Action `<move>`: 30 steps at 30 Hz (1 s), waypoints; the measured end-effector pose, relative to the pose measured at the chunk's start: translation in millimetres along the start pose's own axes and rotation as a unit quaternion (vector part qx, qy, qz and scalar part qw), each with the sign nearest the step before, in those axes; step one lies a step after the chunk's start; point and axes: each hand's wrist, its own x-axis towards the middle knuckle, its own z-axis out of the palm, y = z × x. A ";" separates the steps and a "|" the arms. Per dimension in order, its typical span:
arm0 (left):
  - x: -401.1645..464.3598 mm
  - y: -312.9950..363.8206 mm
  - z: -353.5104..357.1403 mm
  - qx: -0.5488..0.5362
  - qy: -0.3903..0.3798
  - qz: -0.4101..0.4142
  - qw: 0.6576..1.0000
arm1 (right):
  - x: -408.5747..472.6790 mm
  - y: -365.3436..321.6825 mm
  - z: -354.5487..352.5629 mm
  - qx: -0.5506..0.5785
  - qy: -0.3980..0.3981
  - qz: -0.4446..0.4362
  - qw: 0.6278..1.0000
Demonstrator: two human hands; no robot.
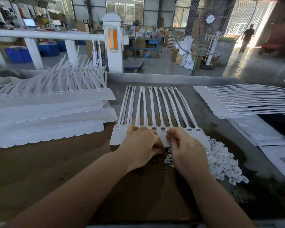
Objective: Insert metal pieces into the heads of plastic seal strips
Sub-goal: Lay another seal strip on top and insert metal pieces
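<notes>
A joined row of white plastic seal strips [156, 109] lies on the brown cardboard in front of me, tails pointing away, heads toward me. My left hand [141, 145] lies over the left heads with its fingers curled down onto them. My right hand [183, 145] pinches at the head area near the row's middle with curled fingertips; whatever sits between them is hidden. Small dark metal pieces [155, 160] lie scattered on the cardboard below my hands.
A tall stack of strip sheets [53, 109] fills the left side. Another sheet stack [240, 102] lies at right, over papers [260, 132]. A heap of small white plastic caps [220, 163] sits right of my right hand. A standing fan [202, 27] rises beyond the table.
</notes>
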 end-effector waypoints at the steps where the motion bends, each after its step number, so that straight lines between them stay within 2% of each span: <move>1: -0.1 -0.3 1.3 -0.005 0.004 0.001 1.000 | -0.2 0.2 0.1 0.001 -0.001 0.000 1.000; 5: 2.8 -6.1 1.1 -0.102 0.036 -0.038 0.993 | -0.7 0.4 0.3 -0.002 -0.001 0.001 1.000; 8: 9.0 -16.0 -6.9 -0.200 0.078 -0.102 0.971 | 0.2 1.0 1.0 -0.008 -0.002 0.004 1.000; 11: 15.9 -28.8 -13.7 -0.248 0.098 -0.154 0.951 | 0.8 1.2 1.2 -0.014 -0.008 0.004 1.000; 19: 30.1 -44.5 -7.4 -0.209 0.084 -0.216 0.950 | 0.4 1.2 0.8 -0.015 -0.016 0.011 1.000; 30: 38.5 -47.8 -13.3 -0.191 0.068 -0.187 0.961 | -0.3 0.0 -1.3 -0.017 -0.009 -0.005 1.000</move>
